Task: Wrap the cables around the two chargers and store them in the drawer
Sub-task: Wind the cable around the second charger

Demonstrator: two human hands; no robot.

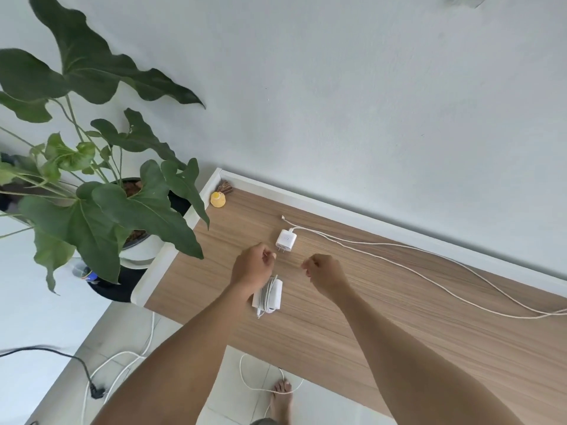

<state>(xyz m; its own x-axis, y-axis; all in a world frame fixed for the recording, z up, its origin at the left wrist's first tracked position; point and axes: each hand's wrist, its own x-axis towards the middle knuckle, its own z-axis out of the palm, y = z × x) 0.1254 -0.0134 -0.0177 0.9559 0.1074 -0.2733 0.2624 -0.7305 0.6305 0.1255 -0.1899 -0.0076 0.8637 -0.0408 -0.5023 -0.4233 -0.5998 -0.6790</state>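
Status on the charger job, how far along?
Done: one charger lies on the table with its cable wound round it. In hand: nothing; left hand and right hand hover, fingers curled, near the second charger. Left: its cable trails loose across the table and needs wrapping; then both go in a drawer, none in view.

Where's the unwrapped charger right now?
In the head view the unwrapped charger lies on the desk just beyond the left hand, its cable trailing right.
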